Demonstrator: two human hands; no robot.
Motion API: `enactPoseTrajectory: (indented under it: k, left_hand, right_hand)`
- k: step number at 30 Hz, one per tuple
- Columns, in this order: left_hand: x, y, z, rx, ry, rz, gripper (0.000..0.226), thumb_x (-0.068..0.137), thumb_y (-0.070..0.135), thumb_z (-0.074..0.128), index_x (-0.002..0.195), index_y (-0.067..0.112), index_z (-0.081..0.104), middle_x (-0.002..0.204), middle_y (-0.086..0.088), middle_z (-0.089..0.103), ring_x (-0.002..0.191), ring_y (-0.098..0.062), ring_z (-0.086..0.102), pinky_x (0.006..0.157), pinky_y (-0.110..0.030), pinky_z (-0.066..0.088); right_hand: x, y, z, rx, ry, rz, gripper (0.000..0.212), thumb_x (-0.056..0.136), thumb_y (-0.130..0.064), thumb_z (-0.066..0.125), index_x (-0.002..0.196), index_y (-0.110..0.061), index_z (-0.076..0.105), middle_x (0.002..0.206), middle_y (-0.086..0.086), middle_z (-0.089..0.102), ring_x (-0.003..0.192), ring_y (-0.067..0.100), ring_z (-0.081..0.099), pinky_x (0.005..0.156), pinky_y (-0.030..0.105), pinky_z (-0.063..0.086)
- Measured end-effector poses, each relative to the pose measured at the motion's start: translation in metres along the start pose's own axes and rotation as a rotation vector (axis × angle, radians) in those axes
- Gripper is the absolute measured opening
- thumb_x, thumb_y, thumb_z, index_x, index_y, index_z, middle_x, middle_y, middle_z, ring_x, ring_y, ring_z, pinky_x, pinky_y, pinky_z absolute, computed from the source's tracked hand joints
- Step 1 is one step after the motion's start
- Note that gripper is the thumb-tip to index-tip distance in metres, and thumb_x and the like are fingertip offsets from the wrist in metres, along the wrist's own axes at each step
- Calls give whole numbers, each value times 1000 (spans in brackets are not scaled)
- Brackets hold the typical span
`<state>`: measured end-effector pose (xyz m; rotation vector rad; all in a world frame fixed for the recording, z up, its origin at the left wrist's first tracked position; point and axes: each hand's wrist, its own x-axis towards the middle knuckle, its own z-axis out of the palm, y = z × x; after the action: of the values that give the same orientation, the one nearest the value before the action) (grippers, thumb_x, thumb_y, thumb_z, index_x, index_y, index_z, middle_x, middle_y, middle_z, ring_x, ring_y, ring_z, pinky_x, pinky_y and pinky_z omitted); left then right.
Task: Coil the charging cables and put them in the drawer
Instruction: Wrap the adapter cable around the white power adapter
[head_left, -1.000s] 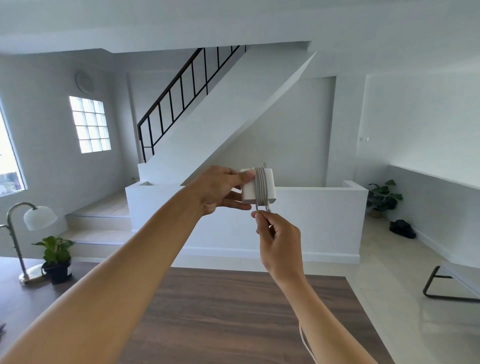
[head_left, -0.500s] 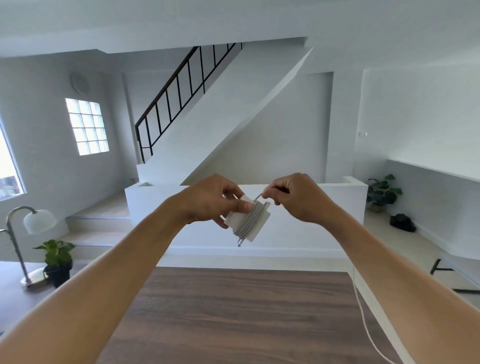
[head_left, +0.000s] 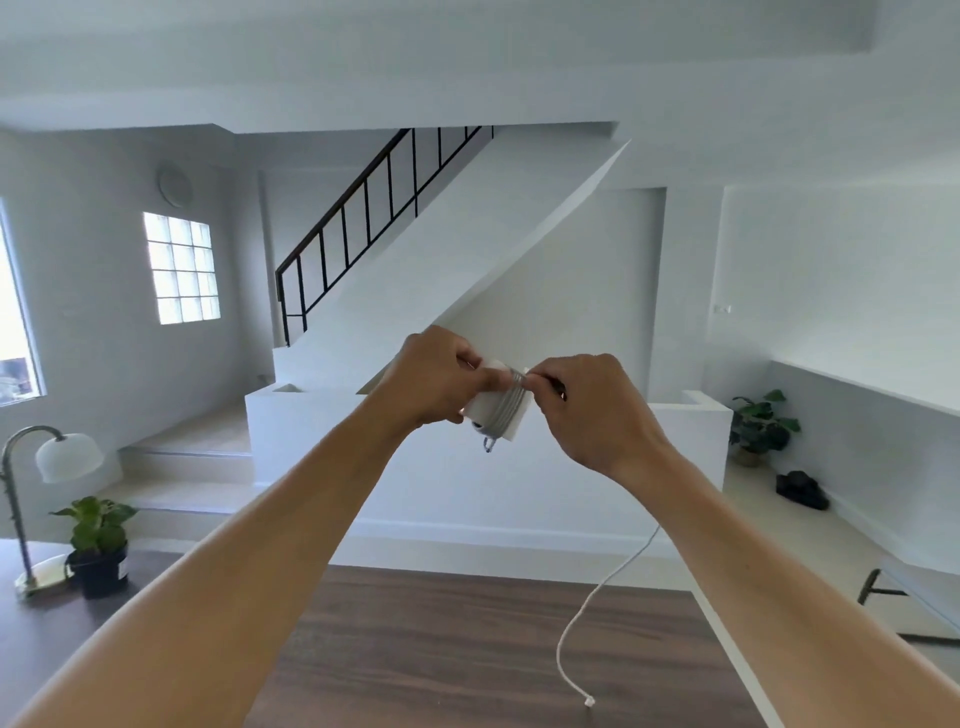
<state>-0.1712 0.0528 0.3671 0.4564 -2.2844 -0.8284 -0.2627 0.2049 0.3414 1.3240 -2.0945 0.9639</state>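
One white square power adapter (head_left: 484, 411) is held up at centre view, tilted. The single grey-white charging cable (head_left: 506, 410) wound on it runs in a band from 1 o'clock to 7 o'clock. The left hand (head_left: 436, 379) grips the adapter's 9 o'clock side. The right hand (head_left: 587, 410) pinches the cable at the top. One loose tail (head_left: 597, 587) hangs towards 6 o'clock, and its plug (head_left: 589, 702) hangs over the brown wooden table (head_left: 441, 649).

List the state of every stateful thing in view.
White square power adapter: held in air, cable-wrapped.
Grey-white charging cable: partly wound round adapter, tail hanging free.
Left hand: grips adapter.
Right hand: fingers pinch cable at adapter's top edge.
Silver arched desk lamp: upright; lit or not, cannot tell.
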Motion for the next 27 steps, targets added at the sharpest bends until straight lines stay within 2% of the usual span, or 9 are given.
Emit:
enactPoseTrajectory:
  k: [3, 5, 9, 12, 15, 19, 22, 24, 27]
  left_hand:
    - [10, 2, -4, 23, 95, -12, 33, 72, 41, 81, 86, 12, 74, 84, -3, 73, 75, -26, 73, 65, -43, 62]
    - [16, 2, -5, -9, 99, -55, 36, 73, 41, 81, 88, 10, 74, 86, -3, 72, 75, -26, 72, 66, -42, 62]
    - [16, 5, 2, -316, -42, -187, 38, 80, 32, 80, 98, 1, 69, 98, -12, 71, 74, -26, 71, 61, -36, 62]
    - [12, 11, 7, -483, -106, -258, 40, 85, 30, 75, 104, -4, 66, 96, -16, 71, 69, -28, 72, 66, -38, 63]
    - [10, 12, 10, -621, -160, -310, 39, 88, 26, 72, 108, -7, 65, 101, -20, 69, 74, -32, 72, 69, -41, 63]
    - [4, 9, 15, -660, -231, -316, 36, 90, 24, 68, 110, -6, 65, 106, -18, 68, 82, -34, 71, 74, -44, 62]
    - [-1, 8, 14, -717, -235, -291, 35, 93, 25, 63, 110, -5, 65, 100, -15, 69, 84, -33, 70, 76, -41, 61]
    - [-5, 9, 11, -762, -259, -260, 34, 93, 27, 61, 109, -3, 66, 98, -14, 69, 85, -33, 69, 78, -39, 61]
    - [-15, 10, 8, -666, -346, -165, 37, 93, 27, 60, 112, -3, 67, 98, -12, 69, 82, -29, 69, 75, -36, 62]
  right_hand:
    - [-3, -1, 2, 74, 55, 37, 30, 96, -25, 48, 76, -12, 66, 59, -1, 56, 60, 23, 51, 59, 39, 46]
    - [-9, -2, 7, 92, 84, 39, 30, 96, -23, 49, 74, -12, 65, 55, -2, 52, 58, 23, 47, 58, 41, 45]
    - [-21, -7, 23, 101, 195, 31, 33, 96, -22, 49, 63, -15, 52, 51, -4, 41, 53, 19, 40, 54, 40, 40]
    - [-34, -10, 42, 170, 250, 78, 28, 96, -20, 48, 70, -14, 58, 52, -7, 42, 51, 14, 40, 52, 36, 36]
    - [-50, -7, 65, 256, 249, 131, 25, 97, -22, 48, 80, -17, 66, 52, -9, 45, 49, 11, 42, 51, 27, 35]
    - [-59, 0, 77, 455, 240, 242, 23, 98, -23, 50, 95, -18, 72, 59, -8, 56, 52, 9, 48, 54, 19, 39]
    - [-53, 7, 72, 517, 213, 260, 20, 97, -24, 53, 92, -20, 72, 62, -1, 59, 52, 6, 47, 53, 17, 38]
    - [-49, 16, 69, 533, 171, 288, 19, 97, -26, 53, 92, -23, 72, 63, -4, 60, 52, 4, 49, 52, 13, 39]
    - [-43, 34, 64, 521, 90, 343, 27, 96, -18, 53, 74, -16, 68, 50, -10, 55, 41, 4, 43, 44, 13, 32]
